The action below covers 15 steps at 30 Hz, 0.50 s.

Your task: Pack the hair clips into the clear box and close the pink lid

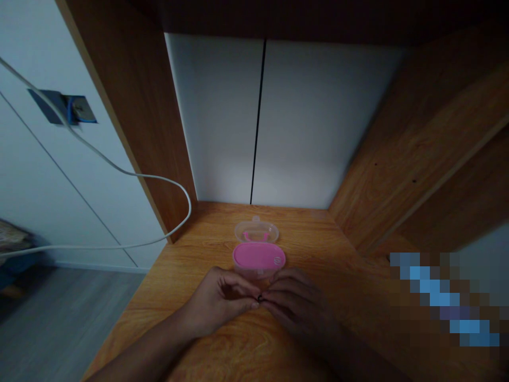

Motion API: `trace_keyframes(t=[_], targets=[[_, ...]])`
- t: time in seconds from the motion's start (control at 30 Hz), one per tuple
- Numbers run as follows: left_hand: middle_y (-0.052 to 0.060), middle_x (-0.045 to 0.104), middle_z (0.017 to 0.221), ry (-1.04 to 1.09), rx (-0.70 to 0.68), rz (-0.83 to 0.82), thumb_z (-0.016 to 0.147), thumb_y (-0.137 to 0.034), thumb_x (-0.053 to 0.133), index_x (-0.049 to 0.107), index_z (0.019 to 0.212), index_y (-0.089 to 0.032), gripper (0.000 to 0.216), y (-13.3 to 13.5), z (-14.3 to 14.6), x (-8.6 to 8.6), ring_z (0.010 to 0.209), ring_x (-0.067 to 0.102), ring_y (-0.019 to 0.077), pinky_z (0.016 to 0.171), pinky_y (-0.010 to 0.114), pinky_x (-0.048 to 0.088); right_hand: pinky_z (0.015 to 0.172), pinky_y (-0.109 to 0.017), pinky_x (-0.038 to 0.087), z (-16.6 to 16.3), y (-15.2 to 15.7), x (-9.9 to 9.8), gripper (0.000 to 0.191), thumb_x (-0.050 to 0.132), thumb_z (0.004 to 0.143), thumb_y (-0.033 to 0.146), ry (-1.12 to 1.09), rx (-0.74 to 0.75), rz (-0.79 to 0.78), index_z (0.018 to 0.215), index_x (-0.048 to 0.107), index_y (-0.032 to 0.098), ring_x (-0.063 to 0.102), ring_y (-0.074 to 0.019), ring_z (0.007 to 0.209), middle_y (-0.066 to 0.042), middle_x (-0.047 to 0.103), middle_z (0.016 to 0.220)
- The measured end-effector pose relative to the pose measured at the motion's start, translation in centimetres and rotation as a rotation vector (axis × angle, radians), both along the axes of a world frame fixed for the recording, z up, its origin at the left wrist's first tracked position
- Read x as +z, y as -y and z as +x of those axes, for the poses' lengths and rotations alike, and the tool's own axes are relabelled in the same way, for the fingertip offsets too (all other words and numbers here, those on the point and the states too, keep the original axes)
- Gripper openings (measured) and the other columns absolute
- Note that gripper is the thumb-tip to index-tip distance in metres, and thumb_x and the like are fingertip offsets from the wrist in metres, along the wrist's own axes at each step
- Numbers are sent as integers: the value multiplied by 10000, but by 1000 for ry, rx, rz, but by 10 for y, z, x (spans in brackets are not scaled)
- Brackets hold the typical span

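Above the wooden tabletop (pixel 163 281), the left hand (pixel 210 305) clamps a small dark item (pixel 260 298) between thumb and finger, just on the near side of the pink-topped case (pixel 254 254). The right hand (pixel 304 302) clamps the item's opposite side. Grip: made. Release: not yet done.

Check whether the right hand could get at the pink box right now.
Probably yes: the pink box sits just beyond the right hand, top uncovered, though those fingertips are busy with a small dark thing.
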<state>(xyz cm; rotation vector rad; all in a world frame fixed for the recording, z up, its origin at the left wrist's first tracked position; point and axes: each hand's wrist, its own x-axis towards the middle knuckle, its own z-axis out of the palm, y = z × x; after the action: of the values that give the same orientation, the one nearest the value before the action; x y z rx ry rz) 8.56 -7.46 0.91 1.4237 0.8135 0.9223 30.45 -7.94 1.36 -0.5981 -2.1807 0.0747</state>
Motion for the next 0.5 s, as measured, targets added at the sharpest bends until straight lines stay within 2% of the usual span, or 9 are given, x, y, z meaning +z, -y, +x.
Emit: trace_keyframes(t=[0.1,0.2,0.33,0.5], targets=[[46,790,812,-92,35,150,749,-261,802,802,837,-191,112,0,-1,3,728,715,175,706,264,550,750,-311,599,0,0,0,161,691,883,197,-9,-3,-11,1034,686,250,673,-164,848,-2,751,871],[44,795,842,-153,2,267,805,-272,764,811,852,-212,89,1,-2,6,764,724,182,723,264,552,738,-304,597,0,0,0,177,692,892,226,-30,7,-21,1066,686,255,669,-161,846,-2,749,874],[41,796,838,-173,-32,342,848,-271,727,811,878,-225,100,3,-2,8,756,723,177,712,260,555,714,-291,598,1,0,-1,212,708,883,249,-77,22,-19,1091,685,278,666,-156,814,11,748,862],[47,792,824,-176,14,419,839,-237,728,801,868,-209,84,6,1,7,753,727,176,710,263,563,714,-288,599,3,0,-1,268,714,877,213,-84,54,-20,1134,669,273,670,-156,824,10,751,884]])
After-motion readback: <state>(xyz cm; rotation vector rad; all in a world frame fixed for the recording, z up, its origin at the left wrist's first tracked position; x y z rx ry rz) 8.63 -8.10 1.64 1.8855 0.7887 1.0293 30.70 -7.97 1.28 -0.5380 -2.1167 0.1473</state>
